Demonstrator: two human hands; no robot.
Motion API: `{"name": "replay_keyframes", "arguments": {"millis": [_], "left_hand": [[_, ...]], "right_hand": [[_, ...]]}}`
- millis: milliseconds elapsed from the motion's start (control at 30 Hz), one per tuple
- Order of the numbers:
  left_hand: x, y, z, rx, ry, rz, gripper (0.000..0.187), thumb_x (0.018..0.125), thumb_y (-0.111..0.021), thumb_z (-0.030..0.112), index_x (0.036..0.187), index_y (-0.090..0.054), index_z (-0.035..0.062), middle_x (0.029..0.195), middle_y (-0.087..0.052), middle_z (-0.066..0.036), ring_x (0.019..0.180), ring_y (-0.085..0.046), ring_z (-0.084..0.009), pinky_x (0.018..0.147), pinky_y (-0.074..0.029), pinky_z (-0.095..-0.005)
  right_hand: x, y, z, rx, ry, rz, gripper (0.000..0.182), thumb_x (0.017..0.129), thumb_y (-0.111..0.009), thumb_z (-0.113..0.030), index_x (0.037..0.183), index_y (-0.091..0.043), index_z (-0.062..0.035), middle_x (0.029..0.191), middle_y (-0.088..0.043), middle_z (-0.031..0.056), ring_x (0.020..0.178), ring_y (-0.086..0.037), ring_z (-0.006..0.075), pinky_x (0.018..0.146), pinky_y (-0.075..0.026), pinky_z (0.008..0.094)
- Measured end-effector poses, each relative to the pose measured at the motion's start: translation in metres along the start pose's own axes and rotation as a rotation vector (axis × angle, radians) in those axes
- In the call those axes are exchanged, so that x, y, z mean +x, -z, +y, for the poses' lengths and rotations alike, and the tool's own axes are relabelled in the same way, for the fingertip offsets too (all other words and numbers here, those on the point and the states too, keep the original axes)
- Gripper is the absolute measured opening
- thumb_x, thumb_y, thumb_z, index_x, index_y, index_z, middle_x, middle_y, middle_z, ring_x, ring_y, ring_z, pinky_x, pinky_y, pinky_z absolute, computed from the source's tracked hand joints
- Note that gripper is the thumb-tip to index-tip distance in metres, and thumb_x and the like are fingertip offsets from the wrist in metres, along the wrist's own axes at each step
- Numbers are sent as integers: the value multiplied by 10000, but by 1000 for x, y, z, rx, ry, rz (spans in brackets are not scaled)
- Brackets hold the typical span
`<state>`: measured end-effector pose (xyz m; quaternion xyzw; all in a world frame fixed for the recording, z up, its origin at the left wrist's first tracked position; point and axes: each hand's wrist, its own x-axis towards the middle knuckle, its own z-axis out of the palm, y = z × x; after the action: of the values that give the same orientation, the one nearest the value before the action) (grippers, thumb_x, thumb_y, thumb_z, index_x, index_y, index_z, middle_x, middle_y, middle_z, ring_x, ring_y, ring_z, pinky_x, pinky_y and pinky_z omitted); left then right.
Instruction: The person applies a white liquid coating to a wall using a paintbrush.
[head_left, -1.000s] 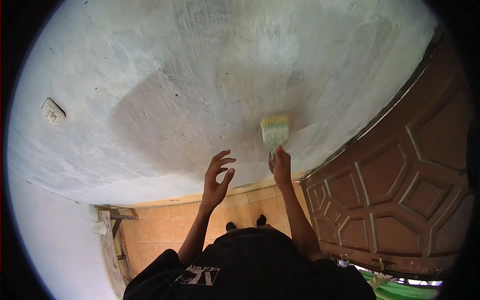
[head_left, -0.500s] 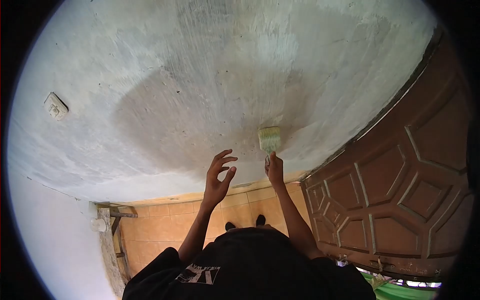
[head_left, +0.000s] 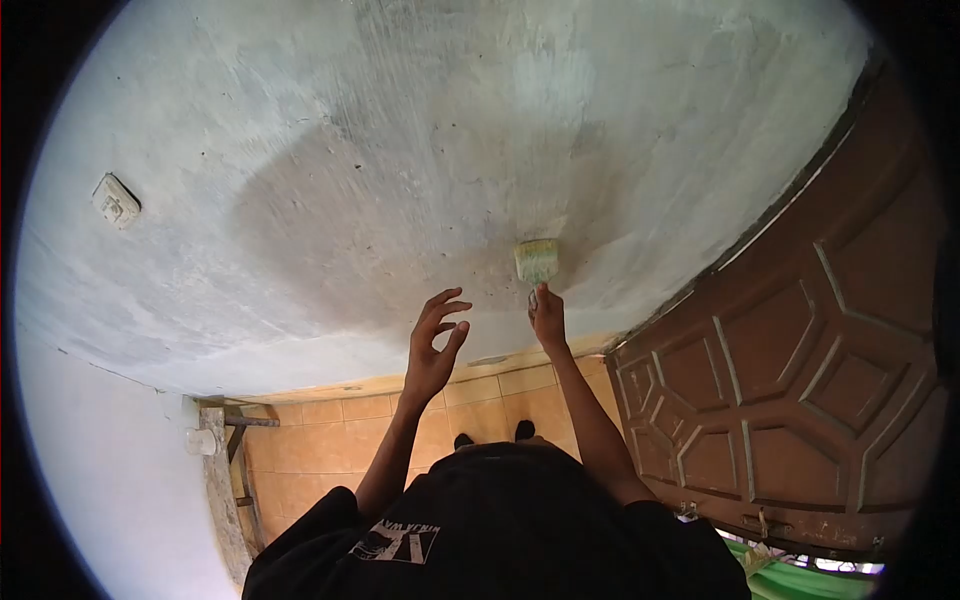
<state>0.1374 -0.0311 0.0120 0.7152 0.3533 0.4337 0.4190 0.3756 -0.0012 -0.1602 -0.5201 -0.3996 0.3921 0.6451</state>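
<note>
My right hand point(head_left: 547, 317) is closed round the handle of a wide paintbrush point(head_left: 537, 262), its bristles pointing up against the wall point(head_left: 430, 200). Pale greenish-white paint coats the brush head. To its left, my left hand point(head_left: 435, 345) is raised in front of the wall, fingers apart and slightly curled, holding nothing. The wall is streaked with whitish paint over a greyer ground, and a shadow falls across its middle.
A light switch point(head_left: 117, 201) sits on the wall at left. At right stands a brown panelled door point(head_left: 760, 370). A wooden bench point(head_left: 218, 490) with a white cup point(head_left: 200, 442) is at lower left. Orange tiles point(head_left: 330, 440) cover the floor.
The brush and both hands appear slightly higher in the view, while the door and switch have shifted a little as the head moved. The right hand keeps its grip; the left stays open.
</note>
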Motion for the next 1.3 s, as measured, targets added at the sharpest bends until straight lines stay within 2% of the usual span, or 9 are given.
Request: {"name": "replay_keyframes", "arguments": {"millis": [133, 233, 333, 533, 633, 933, 1033, 1133, 1300], "left_hand": [[-2, -3, 2, -29, 8, 0, 239, 905, -596, 97, 1144, -616, 86, 1343, -493, -98, 1205, -508, -228, 878, -495, -345], [-5, -5, -1, -54, 20, 3, 233, 909, -596, 107, 1140, -617, 89, 1343, -494, -96, 1203, -509, -229, 878, -494, -346], [-5, -8, -2, -84, 43, -9, 228, 912, -595, 117, 1137, -618, 94, 1341, -495, -95, 1202, -511, -230, 878, -494, -346], [-11, -10, -7, -80, 76, 31, 227, 915, -595, 129, 1139, -618, 98, 1335, -502, -94, 1200, -514, -230, 878, -495, -348], [-14, -10, -13, -79, 68, 48, 229, 916, -596, 133, 1141, -617, 96, 1332, -505, -94, 1198, -515, -229, 875, -496, -348], [-10, -13, -14, -79, 81, 75, 227, 916, -600, 132, 1141, -616, 109, 1322, -515, -92, 1191, -520, -224, 866, -496, -344], [-11, -15, -14, -66, 76, 73, 226, 915, -601, 135, 1139, -616, 112, 1321, -516, -92, 1190, -521, -224, 868, -494, -346], [-12, -12, -15, -81, 93, 90, 225, 915, -602, 139, 1138, -616, 111, 1321, -517, -92, 1191, -520, -224, 873, -491, -351], [-13, -13, -16, -40, 94, 66, 224, 917, -601, 139, 1139, -615, 110, 1319, -521, -90, 1192, -520, -226, 874, -489, -352]], "right_hand": [[-39, 9, -14, 162, -115, 36, 470, 1002, -361, -500, 767, -454, -103, 581, -363, -41, 473, -336, 55, 437, -261, 221], [-49, 3, -40, 93, 31, 123, 323, 1014, -396, -344, 860, -487, -75, 667, -404, -21, 544, -360, 68, 519, -324, 260], [-44, 3, -60, -118, 167, 123, 256, 1007, -421, -299, 936, -493, -64, 702, -449, -15, 539, -386, 72, 509, -347, 257], [-24, -11, -82, -62, 206, 35, 225, 990, -477, -282, 950, -509, -63, 678, -469, -24, 555, -434, 60, 484, -375, 237], [-12, -22, -89, 50, 142, 52, 262, 1010, -455, -316, 910, -439, -75, 632, -404, -37, 509, -356, 38, 459, -331, 206], [4, -1, -11, -168, 220, -30, 343, 1013, -434, -371, 810, -442, -94, 612, -354, -55, 512, -344, 47, 475, -312, 231], [-20, 4, 12, -204, 109, -17, 344, 1020, -420, -354, 797, -431, -92, 606, -346, -51, 516, -343, 51, 481, -314, 241], [-32, -3, -15, -25, 115, -30, 353, 1026, -409, -337, 784, -425, -81, 596, -345, -43, 517, -346, 55, 479, -313, 243], [7, -24, -76, -213, 279, -25, 369, 1028, -406, -321, 758, -414, -70, 597, -358, -35, 513, -349, 58, 474, -310, 244]]}}
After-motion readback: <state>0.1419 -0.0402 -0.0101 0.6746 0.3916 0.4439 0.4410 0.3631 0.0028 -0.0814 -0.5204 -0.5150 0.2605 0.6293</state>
